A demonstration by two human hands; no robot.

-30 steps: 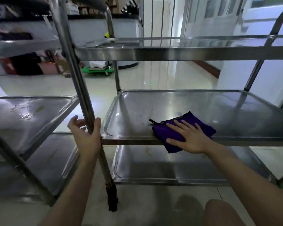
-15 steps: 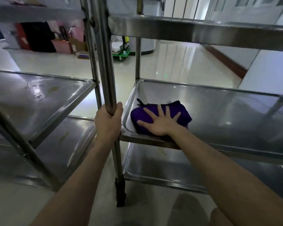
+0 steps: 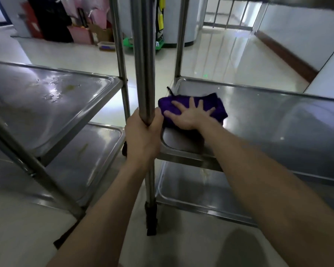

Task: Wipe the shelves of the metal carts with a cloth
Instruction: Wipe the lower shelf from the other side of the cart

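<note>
Nearest me, I see the left hand [image 3: 142, 137] with fingers curled tight around the upright post [image 3: 145, 74] of the cart. Just past it the right hand [image 3: 189, 117] lies flat, fingers spread wide, pressing the purple cloth [image 3: 219, 110] against the left edge of the middle shelf [image 3: 278, 122].

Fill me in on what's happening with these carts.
A person is wiping a metal cart's middle shelf. The right hand presses a purple cloth flat near the shelf's left end, fingers spread, while the left hand grips the cart's upright post. The neighbouring cart's shelf shows wet smears and yellowish spots.
</note>
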